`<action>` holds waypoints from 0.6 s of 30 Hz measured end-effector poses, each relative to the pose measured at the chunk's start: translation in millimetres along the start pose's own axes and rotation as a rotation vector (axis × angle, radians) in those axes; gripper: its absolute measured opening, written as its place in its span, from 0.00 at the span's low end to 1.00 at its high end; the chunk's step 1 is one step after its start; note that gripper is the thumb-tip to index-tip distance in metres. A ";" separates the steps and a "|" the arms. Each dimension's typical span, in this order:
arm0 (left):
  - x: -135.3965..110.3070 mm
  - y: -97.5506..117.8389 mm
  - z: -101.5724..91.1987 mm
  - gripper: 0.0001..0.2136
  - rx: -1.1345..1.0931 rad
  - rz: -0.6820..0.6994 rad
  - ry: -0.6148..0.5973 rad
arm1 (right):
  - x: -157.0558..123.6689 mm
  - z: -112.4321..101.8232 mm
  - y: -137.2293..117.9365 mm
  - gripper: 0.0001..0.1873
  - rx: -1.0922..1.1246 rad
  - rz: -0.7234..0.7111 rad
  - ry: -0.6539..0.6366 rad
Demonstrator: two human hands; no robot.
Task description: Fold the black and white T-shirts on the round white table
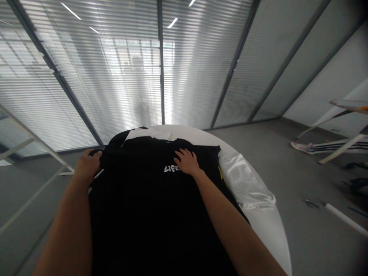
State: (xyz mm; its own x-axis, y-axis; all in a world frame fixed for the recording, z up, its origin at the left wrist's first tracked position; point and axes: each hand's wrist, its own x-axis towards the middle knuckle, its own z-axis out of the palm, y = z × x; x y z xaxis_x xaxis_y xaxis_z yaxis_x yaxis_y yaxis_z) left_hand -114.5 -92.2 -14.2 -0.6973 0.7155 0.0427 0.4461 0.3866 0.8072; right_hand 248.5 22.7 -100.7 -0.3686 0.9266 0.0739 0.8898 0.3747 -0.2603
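A black T-shirt with white lettering on its chest lies spread over a round white table, its neckline toward the far edge. My left hand pinches the shirt's sleeve at the left. Flat on the chest beside the lettering, my right hand rests with its fingers spread. To the right of the shirt lies a shiny white garment, partly under it. Another white piece of cloth and some dark fabric show beyond the shirt's far left shoulder.
Beyond the table stands a glass partition with blinds. A pale metal frame is at the left. On the floor at the right are a white rod, a shoe and a person's striped trouser leg.
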 end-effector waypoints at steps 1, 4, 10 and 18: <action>1.5 -2.0 0.1 0.19 0.064 0.030 0.047 | -0.1 0.1 -0.1 0.28 -0.001 0.002 -0.004; 6.2 -8.2 -0.2 0.19 0.262 0.085 0.077 | -0.3 0.3 -0.4 0.28 -0.003 0.002 -0.005; -5.2 -6.9 -2.8 0.42 0.169 -0.096 -0.367 | -0.6 0.0 -0.7 0.28 -0.001 0.001 0.003; -5.8 -6.8 -2.0 0.35 -0.119 -0.053 -0.241 | -0.9 -0.9 -0.6 0.28 -0.005 0.000 -0.002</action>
State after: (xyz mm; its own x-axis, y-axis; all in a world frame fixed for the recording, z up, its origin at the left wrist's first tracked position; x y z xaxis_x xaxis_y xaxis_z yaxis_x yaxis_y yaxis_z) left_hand -114.6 -100.1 -18.7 -0.5581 0.8193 -0.1312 0.3339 0.3665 0.8684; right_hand 248.5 21.7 -99.8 -0.3693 0.9265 0.0716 0.8913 0.3750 -0.2551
